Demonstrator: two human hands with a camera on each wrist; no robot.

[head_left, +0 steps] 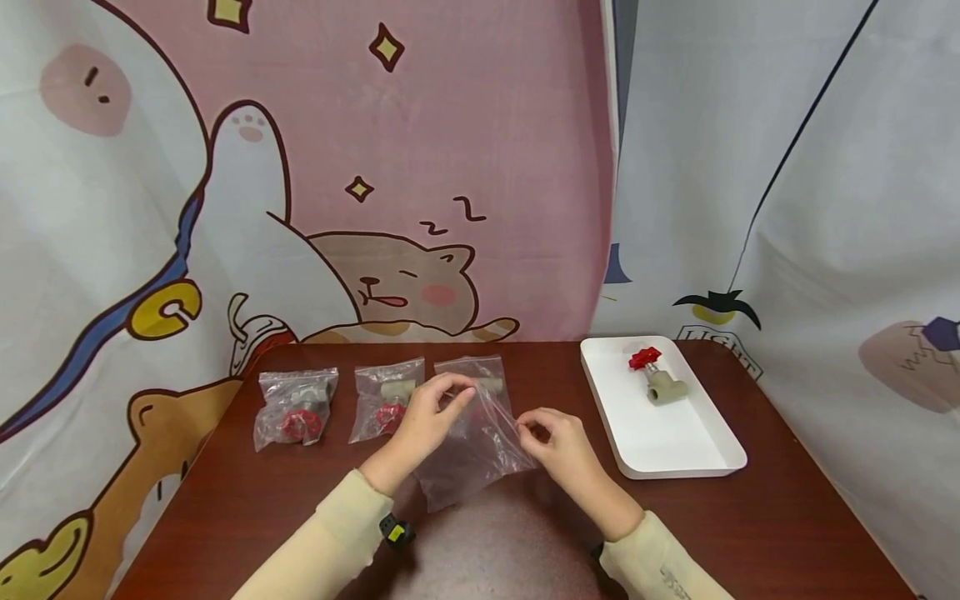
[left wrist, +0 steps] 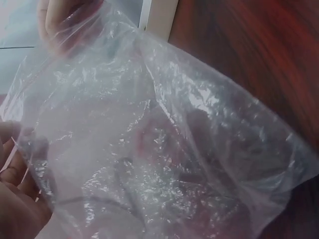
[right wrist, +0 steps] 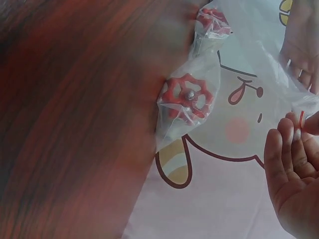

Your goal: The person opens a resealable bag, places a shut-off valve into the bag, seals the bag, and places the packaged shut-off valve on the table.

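A clear plastic zip bag (head_left: pixel 468 458) is stretched between my two hands above the table. My left hand (head_left: pixel 426 421) pinches its upper left edge between thumb and fingers. At the upper right edge, my right hand (head_left: pixel 562 450) pinches the plastic with thumb and forefinger. The left wrist view shows the zip bag (left wrist: pixel 114 119) spread wide, with no solid item visible inside it. A red strip (right wrist: pixel 302 119) shows at the bag's edge by the right fingertips. Behind the held bag lies another bagged piece (head_left: pixel 491 383), partly hidden.
Two clear bags holding valves with red handwheels, one bagged valve (head_left: pixel 302 423) and another bagged valve (head_left: pixel 390 412), lie to the left. On the right a white tray (head_left: pixel 678 454) holds a loose valve (head_left: pixel 663 385) with a red handle. A printed curtain (head_left: pixel 450 125) hangs behind the table.
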